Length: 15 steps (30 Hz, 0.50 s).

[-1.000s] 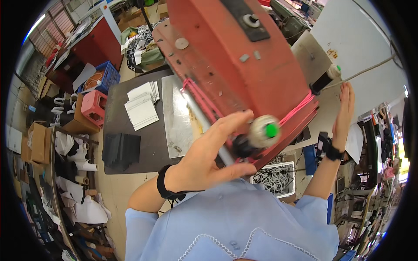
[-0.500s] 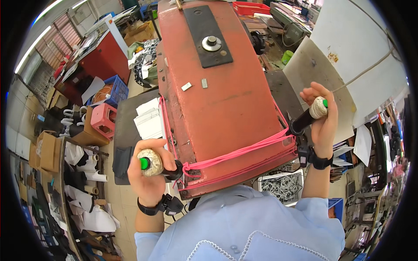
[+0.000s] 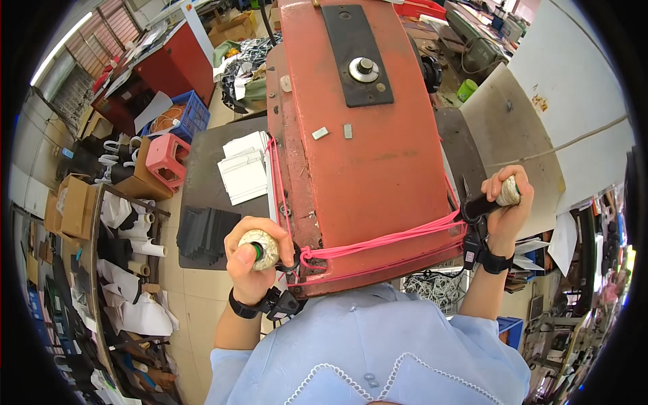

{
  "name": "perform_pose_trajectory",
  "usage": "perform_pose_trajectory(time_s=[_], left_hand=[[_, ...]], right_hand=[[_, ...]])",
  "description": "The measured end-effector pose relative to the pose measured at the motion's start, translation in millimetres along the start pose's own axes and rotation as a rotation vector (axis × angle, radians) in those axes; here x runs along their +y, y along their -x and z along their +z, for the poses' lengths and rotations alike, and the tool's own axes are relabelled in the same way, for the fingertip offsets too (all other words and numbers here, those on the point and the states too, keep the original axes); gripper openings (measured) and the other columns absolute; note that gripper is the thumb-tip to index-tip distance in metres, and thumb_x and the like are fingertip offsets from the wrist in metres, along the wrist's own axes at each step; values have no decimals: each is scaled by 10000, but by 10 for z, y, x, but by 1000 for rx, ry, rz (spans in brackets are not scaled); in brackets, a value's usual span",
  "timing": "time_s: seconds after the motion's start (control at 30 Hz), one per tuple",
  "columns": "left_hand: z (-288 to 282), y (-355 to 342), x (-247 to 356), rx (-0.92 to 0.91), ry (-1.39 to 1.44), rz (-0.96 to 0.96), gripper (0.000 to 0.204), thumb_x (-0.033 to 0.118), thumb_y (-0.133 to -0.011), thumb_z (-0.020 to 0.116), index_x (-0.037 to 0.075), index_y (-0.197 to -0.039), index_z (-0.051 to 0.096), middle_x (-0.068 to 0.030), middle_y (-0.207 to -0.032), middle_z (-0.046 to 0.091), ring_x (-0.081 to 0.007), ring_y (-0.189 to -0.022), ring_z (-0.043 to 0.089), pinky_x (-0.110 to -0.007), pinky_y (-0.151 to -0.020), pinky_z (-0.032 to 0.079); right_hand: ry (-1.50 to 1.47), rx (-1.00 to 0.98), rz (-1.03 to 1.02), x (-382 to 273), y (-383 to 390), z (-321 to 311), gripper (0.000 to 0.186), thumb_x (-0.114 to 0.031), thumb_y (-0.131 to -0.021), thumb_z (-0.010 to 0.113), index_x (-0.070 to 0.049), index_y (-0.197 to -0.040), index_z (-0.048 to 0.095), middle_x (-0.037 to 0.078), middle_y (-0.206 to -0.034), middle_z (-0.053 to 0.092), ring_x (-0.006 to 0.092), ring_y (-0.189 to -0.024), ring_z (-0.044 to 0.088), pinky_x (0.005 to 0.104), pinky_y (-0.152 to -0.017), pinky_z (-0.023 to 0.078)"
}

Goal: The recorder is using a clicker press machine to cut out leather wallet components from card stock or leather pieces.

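Observation:
A red machine [image 3: 374, 169] stands directly in front of me, with a dark plate and dial [image 3: 363, 71] on top. Pink cord [image 3: 398, 231] is tied across its near end. My left hand [image 3: 246, 275] is closed on the left handle [image 3: 267, 253], which is wrapped in pale material, with the thumb on its green button. My right hand [image 3: 506, 219] grips the right handle [image 3: 482, 206], black with a pale wrapped end. White sheets [image 3: 243, 177] and dark pieces [image 3: 206, 236] lie on a dark table left of the machine.
Rolls on a cluttered rack [image 3: 138, 250], cardboard boxes [image 3: 74, 202], a pink stool [image 3: 165, 155] and a blue crate [image 3: 192, 115] are at left. A pale board [image 3: 520, 121] stands right of the machine. Below its near end is a bin of tangled pieces [image 3: 435, 291].
My left hand has moved from a loose reach over a handle to a grip on it. My right hand has closed round the other handle. The view has straightened over the machine.

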<state>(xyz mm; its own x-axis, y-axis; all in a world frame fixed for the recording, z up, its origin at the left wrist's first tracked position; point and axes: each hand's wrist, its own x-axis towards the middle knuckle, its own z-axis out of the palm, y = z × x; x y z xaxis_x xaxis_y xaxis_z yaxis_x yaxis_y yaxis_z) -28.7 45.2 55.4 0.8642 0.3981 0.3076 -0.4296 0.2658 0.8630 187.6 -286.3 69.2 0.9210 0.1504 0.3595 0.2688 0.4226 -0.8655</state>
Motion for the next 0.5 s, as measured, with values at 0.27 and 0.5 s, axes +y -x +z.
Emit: perform_pose_trajectory(time_s=[0.27, 0.5], left_hand=[[77, 46, 54, 10, -30, 29, 942, 848, -842, 439, -53, -1091, 555, -121, -734, 591, -183, -663, 589, -298, -611, 482], [489, -24, 127, -80, -173, -63, 893, 869, -821, 444, 14, -1070, 513, -86, -764, 534, -171, -674, 543, -311, -649, 449]], right_hand=[[35, -25, -54, -66, -34, 58, 660, -565, -1061, 291, 23, -1194, 558, 50, -625, 531, 131, -540, 468, 299, -616, 447], [72, -78, -22, -211, -359, -237, 679, -528, -1066, 330, 76, -1309, 525, 38, -627, 527, 120, -563, 468, 288, -648, 443]])
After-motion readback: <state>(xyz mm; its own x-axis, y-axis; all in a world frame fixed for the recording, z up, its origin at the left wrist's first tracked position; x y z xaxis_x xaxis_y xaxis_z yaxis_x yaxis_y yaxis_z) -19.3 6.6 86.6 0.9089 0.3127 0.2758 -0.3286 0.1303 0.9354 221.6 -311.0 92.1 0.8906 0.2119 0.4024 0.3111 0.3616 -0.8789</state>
